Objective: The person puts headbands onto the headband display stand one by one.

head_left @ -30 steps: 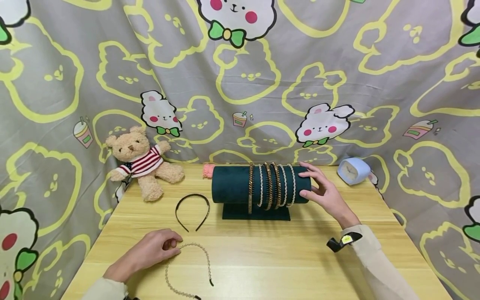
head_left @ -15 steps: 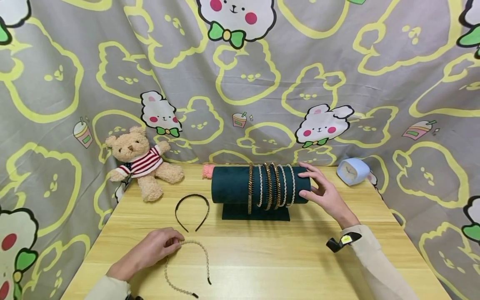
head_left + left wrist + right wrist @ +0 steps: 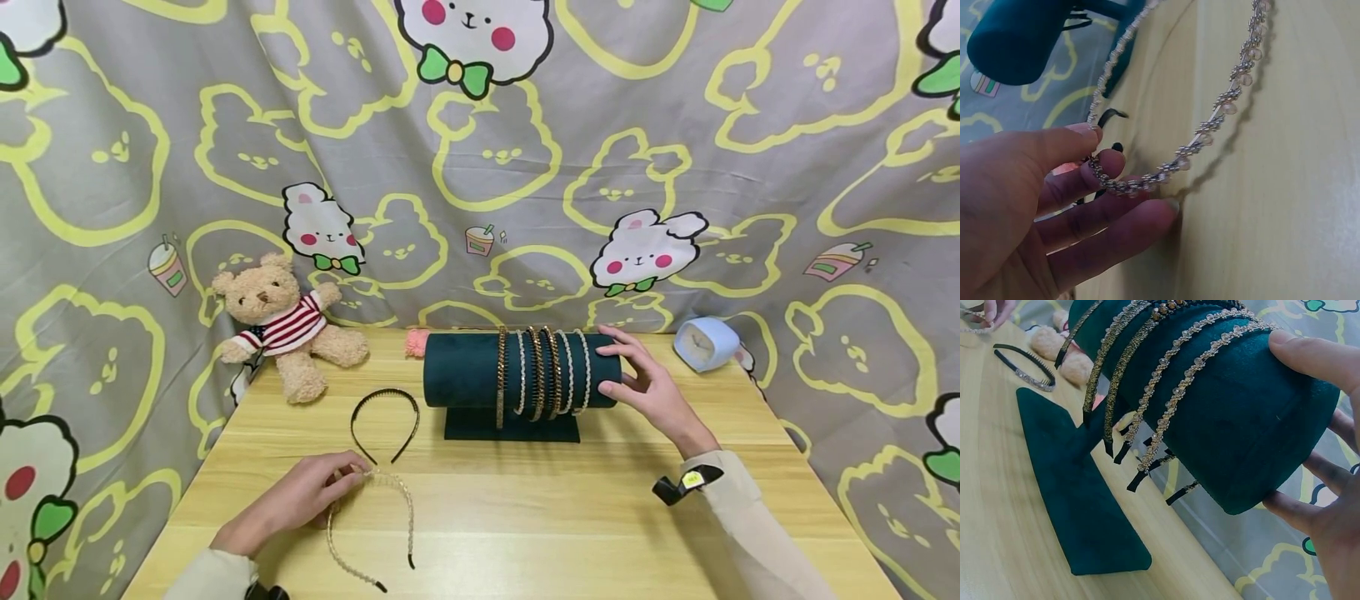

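In the head view my left hand [image 3: 303, 492] pinches a beaded headband [image 3: 1227, 99] at its curved top, its two ends pointing toward me. The left wrist view shows thumb and forefinger on the band, clear beads along it. My right hand [image 3: 656, 392] holds the right end of a dark green velvet headband stand [image 3: 461, 371]; the thumb lies on the near side, while in the right wrist view the other fingers [image 3: 1297, 512] curve round the far side. Several gold and crystal headbands [image 3: 1166, 419] ring the roll, gathered toward its right half.
A black toothed headband [image 3: 385, 391] lies on the wooden table [image 3: 540, 517], left of the stand. Behind stand a teddy bear [image 3: 281, 325] in a striped sweater, a pink fuzzy item [image 3: 416, 342] and a pale blue clock [image 3: 707, 342]. A patterned curtain [image 3: 480, 183] surrounds the table.
My left hand has shifted slightly forward, bringing the beaded headband with it; its ends have moved a little left and away from me. The right hand and the stand stay put.
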A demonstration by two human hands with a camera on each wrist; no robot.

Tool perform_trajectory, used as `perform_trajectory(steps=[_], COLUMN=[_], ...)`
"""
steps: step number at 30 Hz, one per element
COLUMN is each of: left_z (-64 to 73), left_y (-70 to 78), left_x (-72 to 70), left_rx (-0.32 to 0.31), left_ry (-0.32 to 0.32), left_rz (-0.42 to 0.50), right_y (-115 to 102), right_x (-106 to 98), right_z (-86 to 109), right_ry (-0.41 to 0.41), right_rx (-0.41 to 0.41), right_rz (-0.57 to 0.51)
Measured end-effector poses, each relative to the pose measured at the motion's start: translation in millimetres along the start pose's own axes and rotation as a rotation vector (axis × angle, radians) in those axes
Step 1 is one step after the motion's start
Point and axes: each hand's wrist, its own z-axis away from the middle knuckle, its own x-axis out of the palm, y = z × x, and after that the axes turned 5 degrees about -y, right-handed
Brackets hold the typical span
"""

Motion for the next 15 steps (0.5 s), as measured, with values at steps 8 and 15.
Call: perform_trajectory(steps=[8,15], left_z=[2.1,6.2], left_y=[3.6,4.7], left_x=[-5.3,-9.8], left_rx=[-0.044,-0.090], left_ry=[-0.042,-0.052], left_rz=[0.255,0.320], right_y=[1.0,1.0], right_x=[0.9,1.2], right_z=[-0.3,-0.4], right_ry=[-0.003,-0.004], right_rx=[-0.010,-0.017], right_rz=[-0.020,-0.030])
